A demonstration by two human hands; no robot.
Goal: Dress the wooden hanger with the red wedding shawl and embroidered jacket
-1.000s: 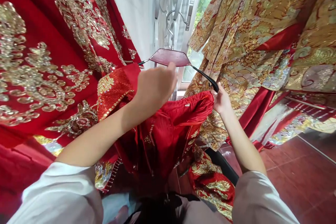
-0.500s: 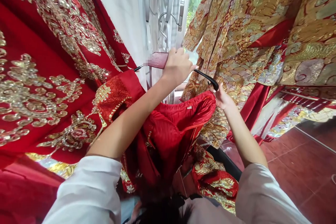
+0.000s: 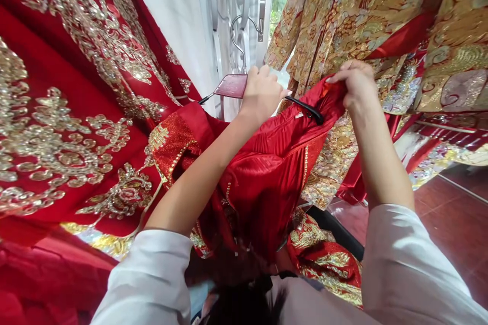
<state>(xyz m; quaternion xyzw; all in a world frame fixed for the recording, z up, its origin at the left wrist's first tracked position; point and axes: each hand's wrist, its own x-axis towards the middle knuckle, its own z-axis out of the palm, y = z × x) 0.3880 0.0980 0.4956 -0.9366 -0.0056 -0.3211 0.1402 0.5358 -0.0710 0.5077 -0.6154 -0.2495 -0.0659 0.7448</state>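
My left hand is wrapped round the middle of a clothes hanger, which has a flat mauve centre, black arms and a metal hook. Its right arm tip lies inside the shoulder of a red garment with gold trim and a shiny lining. With my right hand I pinch that garment's right shoulder edge, lifted above the hanger's tip. The garment's left shoulder, with gold embroidery, sits over the hanger's left arm. My left forearm hides part of the neckline.
A red dress with silver beading hangs at left. Gold patterned garments hang at right. Behind the hanger are white metal bars and a door edge with a lock plate. Red embroidered cloth lies low, near reddish floor tiles.
My right hand has moved up from the hanger's tip, pulling the garment's right shoulder up and over that tip. My left hand keeps its grip on the hanger.
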